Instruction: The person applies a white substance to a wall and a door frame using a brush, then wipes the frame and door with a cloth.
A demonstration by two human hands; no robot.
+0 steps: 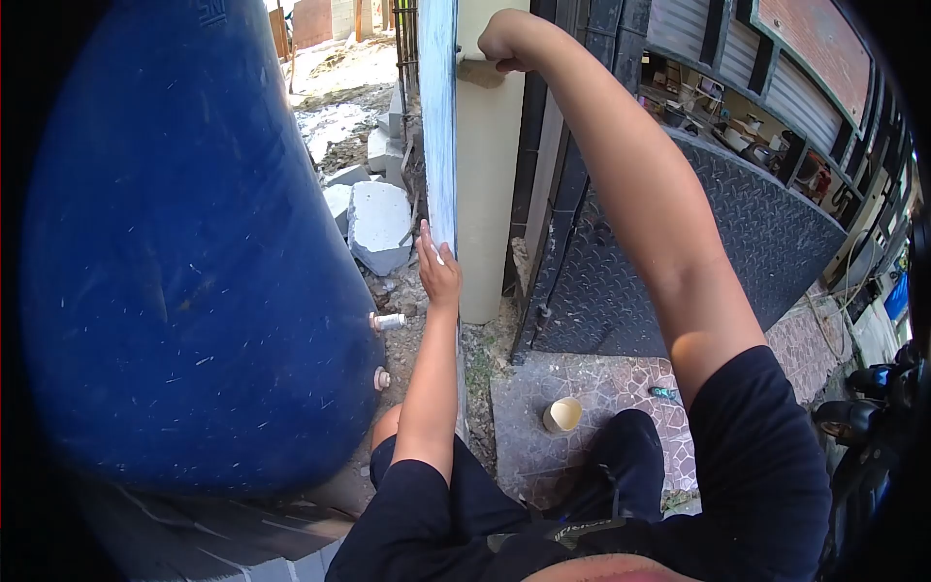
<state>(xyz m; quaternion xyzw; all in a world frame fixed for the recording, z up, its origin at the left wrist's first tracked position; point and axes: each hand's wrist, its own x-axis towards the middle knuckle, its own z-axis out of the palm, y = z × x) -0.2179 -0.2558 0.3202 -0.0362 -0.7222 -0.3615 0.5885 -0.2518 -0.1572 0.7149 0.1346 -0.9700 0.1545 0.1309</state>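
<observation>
My left hand [439, 270] rests with spread fingers against the lower edge of a narrow post face streaked pale blue and white [439, 126]. Higher up, my right hand [512, 41] is closed around a flat tool [482, 71], perhaps a brush or scraper, pressed on the cream face of the post [488, 194]. The tool's handle is hidden by the fingers. A cream-coloured cup [562, 415] stands on the paving below.
A large blue tank [194, 252] fills the left side, with two pipe fittings near its base. Broken concrete blocks [380, 221] lie behind it. A dark diamond-plate metal panel [679, 252] leans at the right. A motorcycle [858, 412] stands at far right.
</observation>
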